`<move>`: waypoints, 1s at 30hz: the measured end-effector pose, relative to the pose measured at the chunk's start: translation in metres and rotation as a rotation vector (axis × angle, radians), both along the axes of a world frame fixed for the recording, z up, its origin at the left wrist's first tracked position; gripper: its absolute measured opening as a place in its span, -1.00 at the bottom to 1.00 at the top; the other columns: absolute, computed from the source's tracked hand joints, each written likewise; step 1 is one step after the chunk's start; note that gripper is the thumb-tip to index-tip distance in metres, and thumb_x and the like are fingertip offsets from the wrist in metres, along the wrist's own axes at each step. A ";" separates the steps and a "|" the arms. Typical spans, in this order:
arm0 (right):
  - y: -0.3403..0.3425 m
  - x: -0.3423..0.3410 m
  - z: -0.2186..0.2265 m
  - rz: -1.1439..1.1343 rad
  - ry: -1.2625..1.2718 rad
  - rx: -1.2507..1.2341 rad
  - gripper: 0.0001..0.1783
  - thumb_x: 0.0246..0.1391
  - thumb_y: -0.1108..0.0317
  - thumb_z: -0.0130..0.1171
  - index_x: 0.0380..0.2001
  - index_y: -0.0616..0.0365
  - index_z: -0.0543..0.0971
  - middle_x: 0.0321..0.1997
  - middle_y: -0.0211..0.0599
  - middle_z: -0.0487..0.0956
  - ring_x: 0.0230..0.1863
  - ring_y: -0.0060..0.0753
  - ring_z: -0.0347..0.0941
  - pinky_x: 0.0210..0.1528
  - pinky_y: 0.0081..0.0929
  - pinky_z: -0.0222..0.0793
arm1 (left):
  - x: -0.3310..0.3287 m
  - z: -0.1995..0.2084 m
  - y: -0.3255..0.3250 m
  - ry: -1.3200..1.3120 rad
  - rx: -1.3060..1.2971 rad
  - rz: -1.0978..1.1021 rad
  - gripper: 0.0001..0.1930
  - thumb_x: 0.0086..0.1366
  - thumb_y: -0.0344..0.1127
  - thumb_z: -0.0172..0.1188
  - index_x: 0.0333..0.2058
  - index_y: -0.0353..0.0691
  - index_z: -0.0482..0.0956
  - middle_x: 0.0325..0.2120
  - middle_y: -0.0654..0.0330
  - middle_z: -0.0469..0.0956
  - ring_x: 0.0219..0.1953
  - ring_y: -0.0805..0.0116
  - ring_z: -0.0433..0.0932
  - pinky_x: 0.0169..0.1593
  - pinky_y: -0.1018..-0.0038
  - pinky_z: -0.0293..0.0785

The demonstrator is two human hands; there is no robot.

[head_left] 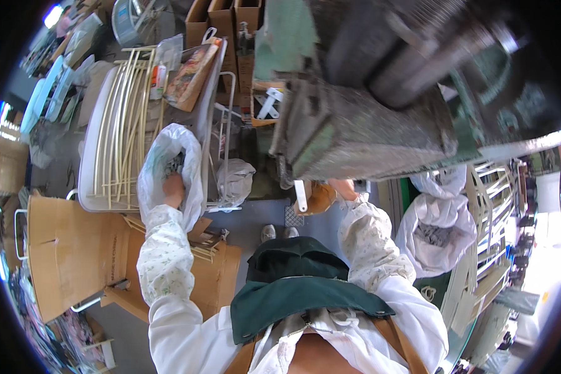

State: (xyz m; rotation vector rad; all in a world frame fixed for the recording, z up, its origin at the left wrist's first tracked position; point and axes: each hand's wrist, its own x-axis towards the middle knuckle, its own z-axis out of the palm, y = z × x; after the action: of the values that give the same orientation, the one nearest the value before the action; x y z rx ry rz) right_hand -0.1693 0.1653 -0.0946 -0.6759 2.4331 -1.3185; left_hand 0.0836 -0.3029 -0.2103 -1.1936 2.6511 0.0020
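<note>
My left hand (174,190) reaches down into a white plastic bag (194,156), against small grey metal parts (174,163). Its fingertips are hidden among them. Below the near edge of a large worn green-grey machine (368,140) is my right hand (344,189), partly covered by it. Its fingers do not show well enough to tell what they hold. Beside this hand are a tan curved object (320,199), whose kind I cannot make out, and a pale flat strip with a hole (301,196).
At left, a white tray (88,149) holds several pale rods (121,124), with an open cardboard box (75,255) below it. A white sack (411,227) of grey parts and white racks (489,218) stand at right. Metal cylinders (411,56) jut from the machine above.
</note>
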 end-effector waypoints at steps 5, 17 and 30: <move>-0.003 0.048 0.096 0.129 -0.627 -0.159 -0.56 0.14 0.11 0.12 0.00 0.14 0.47 0.01 -0.32 0.45 -0.11 -0.49 0.34 -0.02 -0.54 0.26 | 0.033 0.026 0.002 0.427 -0.178 0.028 -0.65 0.28 -0.11 0.07 -0.28 -0.37 0.49 -0.39 -0.10 0.57 -0.41 0.08 0.60 -0.27 0.26 0.53; -0.026 0.061 0.101 -0.008 -0.443 -0.477 -0.91 -0.08 0.52 0.28 -0.43 0.25 0.59 -0.59 -0.51 0.42 -0.63 -0.70 0.14 -0.62 -0.66 -0.01 | 0.019 0.179 0.198 1.232 1.674 0.270 -0.69 0.27 -0.30 0.14 -0.06 -0.33 0.44 -0.31 0.07 0.57 -0.39 0.32 0.59 -0.27 0.44 0.54; -0.031 0.062 0.143 -0.019 -0.397 -0.132 -0.64 -0.08 0.19 0.35 -0.29 0.22 0.58 -0.36 -0.40 0.56 -0.35 -0.66 0.39 -0.34 -0.58 0.34 | -0.013 0.198 0.286 0.991 1.895 0.061 -0.73 0.30 -0.32 0.06 -0.08 -0.34 0.44 -0.28 0.03 0.58 -0.37 0.41 0.53 -0.33 0.52 0.41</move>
State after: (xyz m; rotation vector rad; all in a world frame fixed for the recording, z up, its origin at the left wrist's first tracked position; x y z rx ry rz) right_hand -0.1077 0.1341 0.0484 -0.3755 2.0545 -1.4698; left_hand 0.0705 -0.0169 -0.0127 -0.3989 1.4780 2.7319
